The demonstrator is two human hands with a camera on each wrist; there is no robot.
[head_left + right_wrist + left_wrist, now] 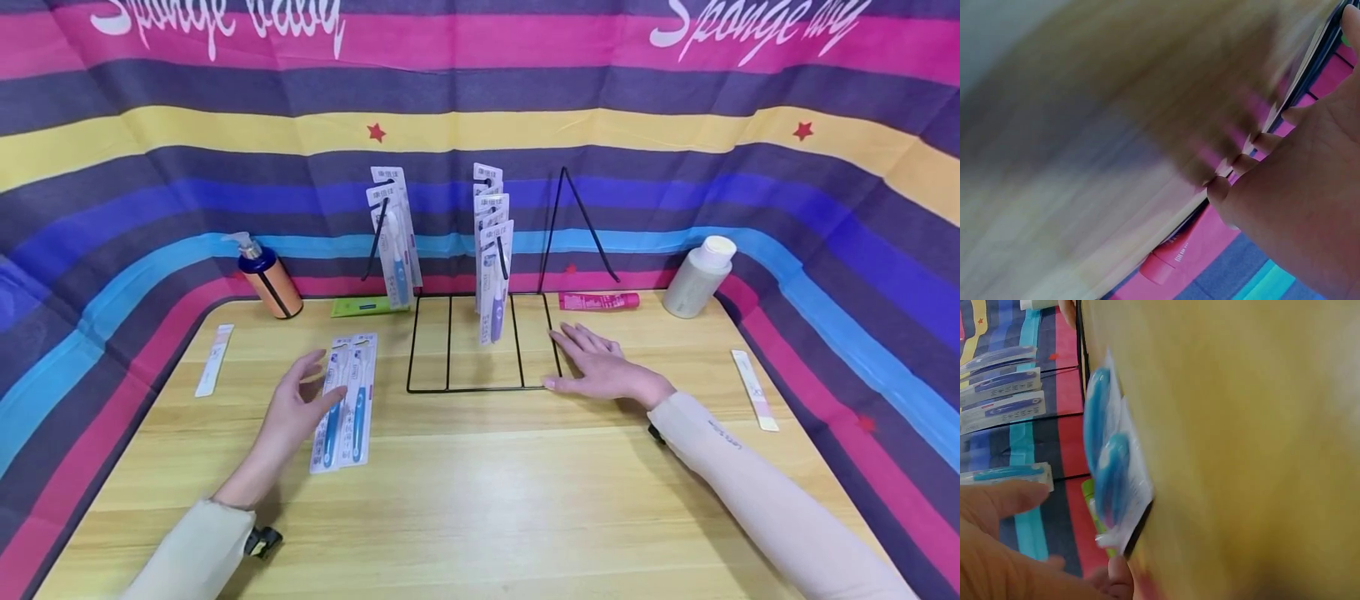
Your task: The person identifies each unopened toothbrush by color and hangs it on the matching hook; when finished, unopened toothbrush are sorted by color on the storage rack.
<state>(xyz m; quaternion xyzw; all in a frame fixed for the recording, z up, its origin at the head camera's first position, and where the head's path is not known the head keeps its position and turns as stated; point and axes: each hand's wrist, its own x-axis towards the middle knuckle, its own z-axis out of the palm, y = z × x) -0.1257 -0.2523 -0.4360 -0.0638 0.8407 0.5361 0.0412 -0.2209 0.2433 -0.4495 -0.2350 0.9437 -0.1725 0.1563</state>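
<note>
Fingers of left hand [296, 408] spreading loose, thumb touching edge of 2 toothbrush packs [347, 402] lying flat on table [480, 500], left of wire rack [480, 342]. Right hand [600, 367] resting flat, fingers straight, beside rack. Packs looking light, slick, bendy; pinching card edge seems best.

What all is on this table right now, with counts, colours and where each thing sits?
Black wire display rack: one, table centre-back.
Carded toothbrush packs hanging on the rack: several, white cards, blue and purple brushes.
Flat carded blue toothbrush packs: two, beside the left hand.
Blue-and-orange pump bottle: one, back left.
White capped bottle: one, back right.
Pink tube: one, lying behind the rack.
Green tube: one, back left of rack.
White slim packets: two, left and right edges.
Left hand: touching the flat packs.
Right hand: flat by the rack.
</note>
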